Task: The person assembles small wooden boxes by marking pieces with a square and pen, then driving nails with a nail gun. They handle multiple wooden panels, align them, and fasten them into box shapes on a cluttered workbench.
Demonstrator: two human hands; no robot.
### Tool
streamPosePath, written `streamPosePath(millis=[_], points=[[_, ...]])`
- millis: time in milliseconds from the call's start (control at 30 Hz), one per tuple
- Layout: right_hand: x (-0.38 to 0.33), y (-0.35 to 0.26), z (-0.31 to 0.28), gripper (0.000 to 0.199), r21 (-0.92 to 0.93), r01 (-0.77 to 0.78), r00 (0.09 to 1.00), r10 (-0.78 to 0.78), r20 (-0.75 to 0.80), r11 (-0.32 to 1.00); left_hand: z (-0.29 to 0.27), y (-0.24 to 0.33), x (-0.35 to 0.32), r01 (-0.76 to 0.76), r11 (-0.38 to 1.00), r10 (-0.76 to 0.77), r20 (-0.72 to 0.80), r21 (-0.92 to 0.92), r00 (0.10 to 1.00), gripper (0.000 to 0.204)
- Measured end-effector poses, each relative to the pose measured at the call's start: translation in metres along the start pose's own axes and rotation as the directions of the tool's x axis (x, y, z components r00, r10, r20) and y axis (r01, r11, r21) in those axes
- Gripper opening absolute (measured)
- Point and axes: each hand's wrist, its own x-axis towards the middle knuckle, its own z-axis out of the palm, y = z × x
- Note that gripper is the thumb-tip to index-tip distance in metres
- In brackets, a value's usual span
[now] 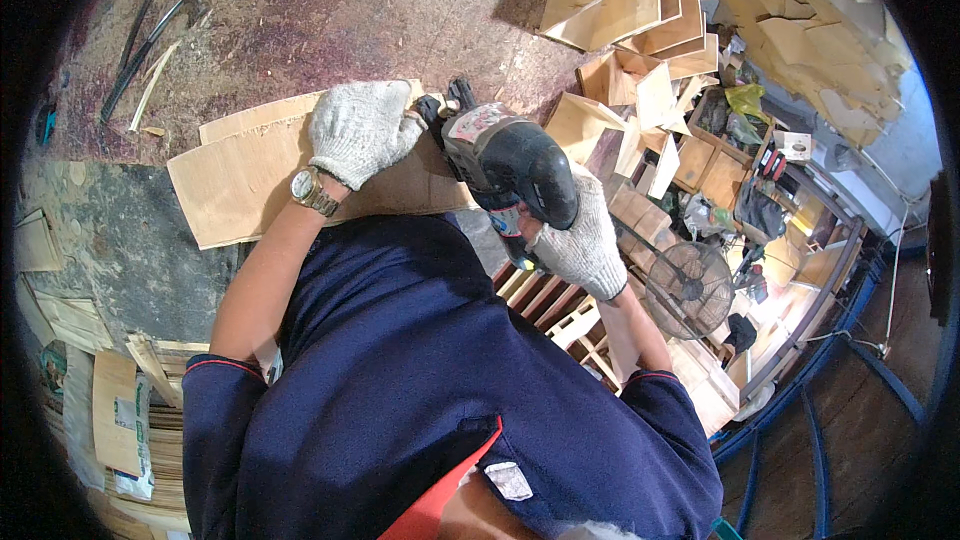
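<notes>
A curved piece of thin plywood (230,180) lies across the bench edge in front of my body. Along its far side runs a rough, splintered cut line, with a narrow strip beyond it. My left hand (362,130), in a white knitted glove, grips the plywood from above, its fingers curled close to the tool's front. My right hand (585,245), gloved too, is closed round the handle of a grey and black power tool that looks like a jigsaw (510,155). The tool's front end rests at the plywood's right part; its blade is hidden.
On the worn bench (330,20) a hammer (170,15) lies at the far left near wood slivers. Several open plywood boxes (610,10) stand at the far right. A round fan (690,288) and cluttered shelving are to my right; stacked wood strips (165,450) sit at lower left.
</notes>
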Motion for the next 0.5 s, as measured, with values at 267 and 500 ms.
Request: streamPosePath(millis=[267, 500], points=[[0.0043, -0.0039, -0.0046, 0.030, -0.064, -0.067, 0.993, 0.073, 0.096, 0.996, -0.0001, -0.0021, 0.0003, -0.020, 1.000, 0.020, -0.009, 0.006, 1.000, 0.024], [0.0060, -0.0041, -0.0060, 0.026, -0.060, -0.044, 0.994, 0.050, 0.095, 0.997, 0.0003, -0.0019, -0.0002, 0.002, 1.000, -0.002, 0.029, -0.005, 1.000, 0.019]])
